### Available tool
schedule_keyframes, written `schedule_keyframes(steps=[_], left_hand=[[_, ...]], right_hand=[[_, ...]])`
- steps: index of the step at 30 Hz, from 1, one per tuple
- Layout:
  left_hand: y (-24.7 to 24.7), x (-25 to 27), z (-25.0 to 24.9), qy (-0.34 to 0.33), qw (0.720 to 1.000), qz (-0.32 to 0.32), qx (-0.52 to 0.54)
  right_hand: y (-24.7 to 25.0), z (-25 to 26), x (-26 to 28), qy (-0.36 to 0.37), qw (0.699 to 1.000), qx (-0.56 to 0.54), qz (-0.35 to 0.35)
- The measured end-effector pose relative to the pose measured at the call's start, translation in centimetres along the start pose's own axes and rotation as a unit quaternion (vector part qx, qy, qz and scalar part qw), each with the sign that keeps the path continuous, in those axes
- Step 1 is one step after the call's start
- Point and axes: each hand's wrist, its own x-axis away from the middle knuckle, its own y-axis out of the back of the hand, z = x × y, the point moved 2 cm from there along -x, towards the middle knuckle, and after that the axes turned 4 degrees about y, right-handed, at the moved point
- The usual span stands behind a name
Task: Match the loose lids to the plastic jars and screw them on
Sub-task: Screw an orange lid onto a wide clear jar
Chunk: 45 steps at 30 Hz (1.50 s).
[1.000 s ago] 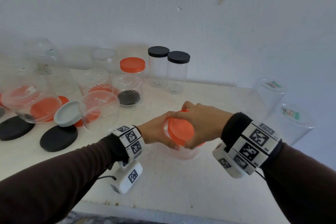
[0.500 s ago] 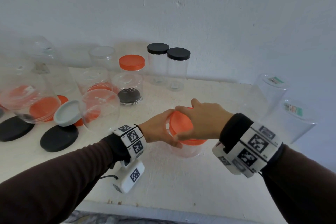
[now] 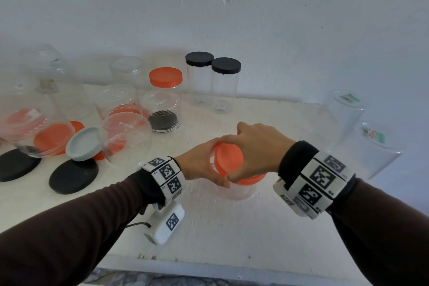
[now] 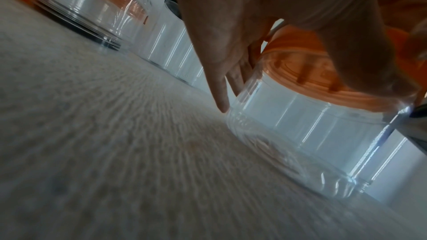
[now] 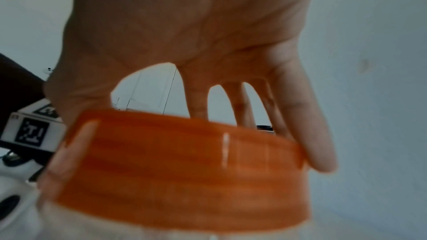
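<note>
A short clear plastic jar point(image 3: 234, 190) point(image 4: 312, 129) stands on the white table, mid-front. An orange lid point(image 3: 228, 161) point(image 4: 307, 72) point(image 5: 184, 161) sits on its mouth. My right hand point(image 3: 250, 148) point(image 5: 184, 98) comes down from above and grips the lid's rim with thumb and spread fingers. My left hand point(image 3: 202, 165) point(image 4: 231, 61) wraps the jar's left side, thumb in front, fingers behind. The jar's neck is hidden by both hands.
At back left stand several clear jars, some upturned, among loose orange lids point(image 3: 52, 138), black lids point(image 3: 73, 176) and a grey lid point(image 3: 83, 144). An orange-lidded jar point(image 3: 165, 100) and two black-lidded jars point(image 3: 212, 76) stand by the wall. Two upturned jars point(image 3: 369, 146) sit right.
The orange lid went from tilted toward me to sitting flatter on the jar mouth. My right hand has turned on it, and both hands shifted slightly.
</note>
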Motion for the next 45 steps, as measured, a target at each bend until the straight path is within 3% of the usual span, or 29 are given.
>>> schedule_keyframes(steps=[3,7,17,33,39,45], left_hand=[[0.0,0.1,0.0,-0.001,1.000,0.003,0.004],[0.1,0.2,0.0,0.008,1.000,0.014,-0.003],[0.0,0.6,-0.2,0.019,1.000,0.012,0.020],[0.2,0.7,-0.4,0.027,0.999,0.015,-0.010],[0.0,0.9,-0.7,0.022,1.000,0.005,-0.016],[-0.1,1.1,-0.9,0.021,0.999,0.002,-0.030]], right_hand=[[-0.1,-0.3,0.2,0.001,1.000,-0.003,0.007],[0.0,-1.2,0.4,0.051,0.992,-0.077,0.089],[-0.8,-0.8,0.4,0.040,0.999,-0.026,-0.009],[-1.4,0.6,0.8,-0.034,0.999,-0.020,-0.030],[-0.7,-1.2,1.1,0.057,0.992,-0.095,0.062],[-0.9,-1.0,0.4,0.067,0.997,-0.034,0.014]])
